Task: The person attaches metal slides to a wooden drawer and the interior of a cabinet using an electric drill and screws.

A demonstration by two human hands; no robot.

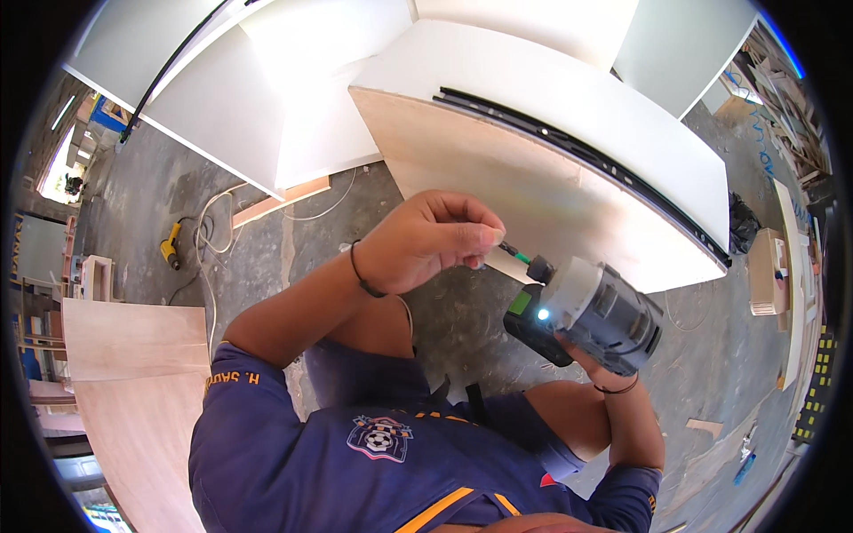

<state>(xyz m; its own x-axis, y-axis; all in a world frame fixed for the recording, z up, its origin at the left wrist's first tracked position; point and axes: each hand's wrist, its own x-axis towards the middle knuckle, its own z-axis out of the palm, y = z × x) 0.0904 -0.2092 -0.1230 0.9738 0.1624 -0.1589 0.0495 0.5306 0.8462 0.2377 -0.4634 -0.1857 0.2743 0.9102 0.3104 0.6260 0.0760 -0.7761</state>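
“Grey-and-black plastic, cylindrical-bodied cordless drill: position?”

“Between three and four o'clock, tilted, nose toward ten; small white work light lit, black block-shaped battery with green patch facing the centre.”

“Grip on it?”

“Wrapped closed around the handle with the right hand, mostly hidden behind the body; cannot tell the exact placing of the fingers.”

“And with the left hand?”

“Near the centre, reaching toward three o'clock; pinched together at thumb and fingertip on the dark end of the slim, green-banded driver bit. Cannot tell whether also holding a small screw there.”

“Farther out?”

“Between one and two o'clock, long, black, perforated metal rail, lengthwise along the white face of a large white-and-pale-wood boxlike panel. At ten, white flat-sided cabinet piece; at nine, yellow-and-black pistol-shaped tool on the grey concrete floor; at eight, pale flat plywood sheet.”

“Progress, as judged here?”

“Apparently partway: rail already in place along the panel's edge, bit already fitted in the drill. Seemingly left: fastening at some holes. Too small to tell how many already filled. Drill apart from the rail, not yet applied to it.”
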